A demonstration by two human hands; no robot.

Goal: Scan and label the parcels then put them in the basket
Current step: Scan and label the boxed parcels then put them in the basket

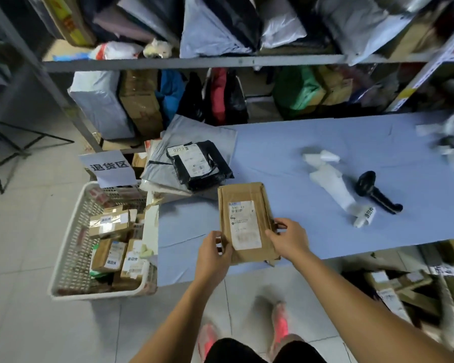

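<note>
Right now the brown cardboard parcel (243, 192) sits at the near edge of the blue table (325, 142), label side up, its near end jutting past the edge towards the person; whether it rests on the cloth or is lifted just off it cannot be told. Both hands hold it: the left hand (212, 254) pinches the lower left edge with the thumb on top, and the right hand (290, 238) grips the right edge, fingers curled round the side. The shipping label (244, 226) faces the camera and is partly bare between the two thumbs, which is what the scan needs. To do this step well, I would judge the thumbs should stay off the barcode area low on that label, and the parcel should be laid flat so that one hand can be freed. The black scanner (378, 192) lies on the table to the right, well apart from the parcel, so the right hand is the natural one to reach for it while the left steadies the cardboard. Just beside the scanner lies the white label strip (330, 184), with a printed sticker at its near end. No such sticker shows on this parcel, so scanning and labelling look not yet done. The white basket (71, 242) stands on the floor at the table's left end, holding stickered boxes.
</note>
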